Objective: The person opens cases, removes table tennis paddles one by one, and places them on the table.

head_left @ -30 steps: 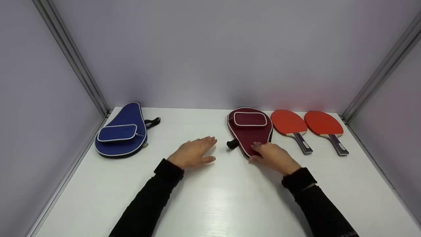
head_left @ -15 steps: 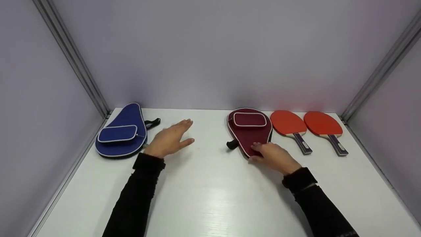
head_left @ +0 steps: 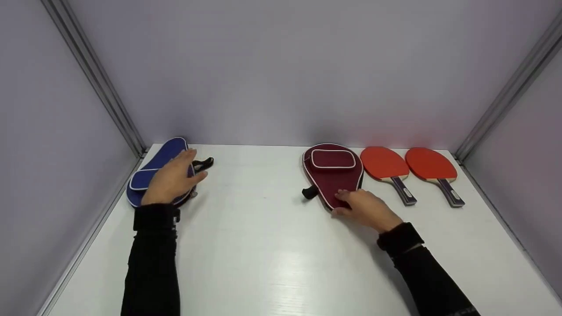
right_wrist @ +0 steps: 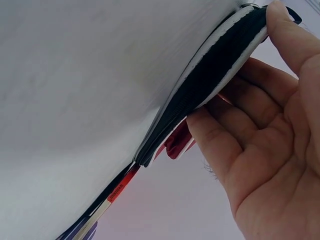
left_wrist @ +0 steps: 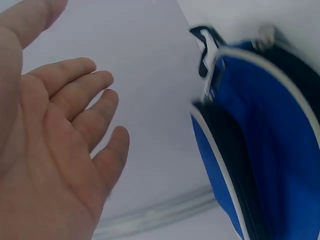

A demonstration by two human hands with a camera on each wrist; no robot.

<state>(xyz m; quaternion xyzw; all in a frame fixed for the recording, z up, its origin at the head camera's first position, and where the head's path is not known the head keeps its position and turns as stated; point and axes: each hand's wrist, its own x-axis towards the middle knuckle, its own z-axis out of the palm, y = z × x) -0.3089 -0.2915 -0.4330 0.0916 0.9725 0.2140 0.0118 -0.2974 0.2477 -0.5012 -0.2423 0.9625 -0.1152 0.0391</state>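
In the head view, my left hand [head_left: 170,179] is above a blue table tennis bat case [head_left: 166,151] on the left, covering part of its front pocket. The left wrist view shows that hand [left_wrist: 65,117] with spread fingers, apart from the blue case [left_wrist: 285,125]. My right hand [head_left: 368,210] rests its fingers on the narrow end of a maroon table tennis bat case [head_left: 333,177], thumb at the edge. From the right wrist view, the fingers [right_wrist: 215,135] touch the case near its dark zipped side [right_wrist: 200,80].
Right of the maroon case lie two red table tennis bats [head_left: 384,162], handles pointing toward me. A black strap [head_left: 310,192] sticks out from the maroon case, another [head_left: 203,164] from the blue one. Pale walls enclose the white table [head_left: 246,245] at the back and sides.
My left hand has moved left from the middle of the table to over the blue case. The right hand has stayed on the maroon case.
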